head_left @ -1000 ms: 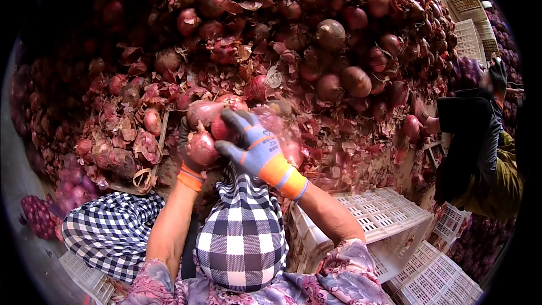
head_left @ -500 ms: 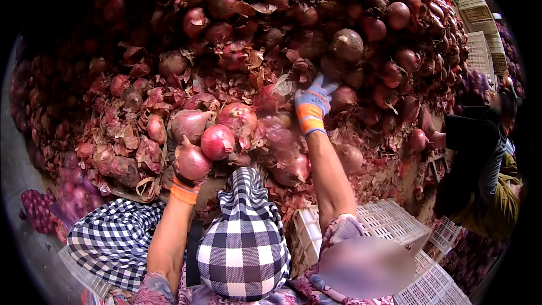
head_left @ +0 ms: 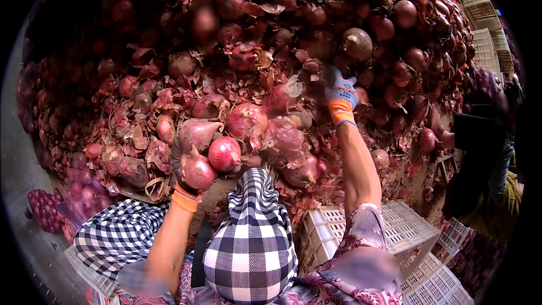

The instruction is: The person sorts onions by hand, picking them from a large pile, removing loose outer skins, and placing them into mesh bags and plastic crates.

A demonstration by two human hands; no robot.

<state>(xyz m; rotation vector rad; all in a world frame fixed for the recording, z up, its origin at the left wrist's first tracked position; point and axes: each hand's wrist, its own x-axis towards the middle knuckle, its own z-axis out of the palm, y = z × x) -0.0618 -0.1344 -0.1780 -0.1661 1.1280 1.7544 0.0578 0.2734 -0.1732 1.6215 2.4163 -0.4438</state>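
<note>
Gripping round papery onion (head_left: 197, 172), gloved left hand (head_left: 182, 183)

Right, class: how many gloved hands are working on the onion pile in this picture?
2. The left hand grips a red onion at the pile's near edge; the right hand reaches higher up the heap. Any others would be hidden.
</note>
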